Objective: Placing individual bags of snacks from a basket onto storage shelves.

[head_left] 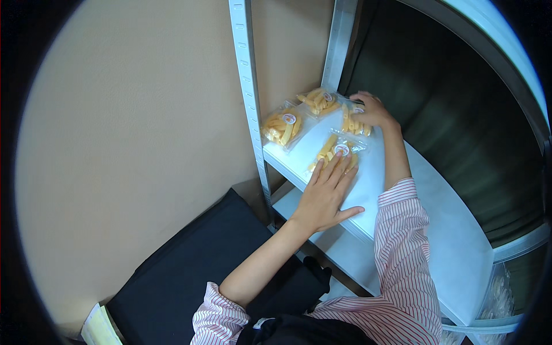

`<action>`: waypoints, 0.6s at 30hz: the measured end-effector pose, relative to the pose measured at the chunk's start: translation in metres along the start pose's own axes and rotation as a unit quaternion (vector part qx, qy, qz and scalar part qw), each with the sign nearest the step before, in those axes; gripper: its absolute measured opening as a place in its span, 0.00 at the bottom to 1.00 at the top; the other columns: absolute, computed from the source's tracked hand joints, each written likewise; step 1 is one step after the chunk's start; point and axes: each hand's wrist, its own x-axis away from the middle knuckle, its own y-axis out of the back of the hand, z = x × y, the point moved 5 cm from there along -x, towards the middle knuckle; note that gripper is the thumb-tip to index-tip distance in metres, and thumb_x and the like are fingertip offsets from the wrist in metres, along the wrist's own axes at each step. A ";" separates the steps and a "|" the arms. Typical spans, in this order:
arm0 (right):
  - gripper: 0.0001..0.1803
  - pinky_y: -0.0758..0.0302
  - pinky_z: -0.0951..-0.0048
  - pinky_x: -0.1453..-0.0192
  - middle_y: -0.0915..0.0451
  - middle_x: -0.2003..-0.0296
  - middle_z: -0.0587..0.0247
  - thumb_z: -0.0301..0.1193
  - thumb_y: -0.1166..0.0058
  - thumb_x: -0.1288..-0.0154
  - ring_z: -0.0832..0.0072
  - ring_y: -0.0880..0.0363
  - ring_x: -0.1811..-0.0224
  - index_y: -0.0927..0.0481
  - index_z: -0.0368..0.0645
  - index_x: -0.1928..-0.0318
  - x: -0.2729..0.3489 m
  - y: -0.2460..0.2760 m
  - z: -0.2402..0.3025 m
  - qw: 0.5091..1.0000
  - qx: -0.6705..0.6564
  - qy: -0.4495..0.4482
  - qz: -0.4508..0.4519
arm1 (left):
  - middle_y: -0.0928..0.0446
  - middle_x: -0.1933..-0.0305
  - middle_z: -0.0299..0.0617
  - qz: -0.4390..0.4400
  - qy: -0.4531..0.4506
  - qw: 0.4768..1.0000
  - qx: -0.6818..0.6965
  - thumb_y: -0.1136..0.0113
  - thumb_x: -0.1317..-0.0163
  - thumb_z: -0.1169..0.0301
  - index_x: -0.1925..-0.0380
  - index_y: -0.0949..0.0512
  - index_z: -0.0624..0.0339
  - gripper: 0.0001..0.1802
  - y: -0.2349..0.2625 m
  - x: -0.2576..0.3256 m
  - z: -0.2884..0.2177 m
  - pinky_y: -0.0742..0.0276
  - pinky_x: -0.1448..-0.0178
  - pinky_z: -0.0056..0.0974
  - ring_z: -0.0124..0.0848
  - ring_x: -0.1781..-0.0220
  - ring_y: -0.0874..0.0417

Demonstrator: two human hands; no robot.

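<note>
My left hand (pixel 323 201), spread open, partly hides a clear bag of yellow sticks (pixel 325 150); whether my curled right hand (pixel 374 112) grips the half-covered bag behind (pixel 348 122), I cannot tell.

A beige wall (pixel 132 126) fills the frame's left. Metal shelving (pixel 244 63) with white shelves (pixel 454 230) runs from upper centre to lower right; a dark green curtain (pixel 437 115) hangs upper right, black cloth (pixel 195 264) lies lower left.
</note>
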 end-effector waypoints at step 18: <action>0.50 0.42 0.68 0.40 0.33 0.49 0.49 0.64 0.42 0.73 0.60 0.39 0.43 0.30 0.42 0.49 0.014 -0.012 0.016 0.992 -0.004 -0.125 0.025 | 0.49 0.37 0.50 0.023 0.102 0.993 -0.060 0.52 0.46 0.52 0.49 0.39 0.64 0.31 0.008 0.006 0.022 0.59 0.34 0.49 0.43 0.34 0.54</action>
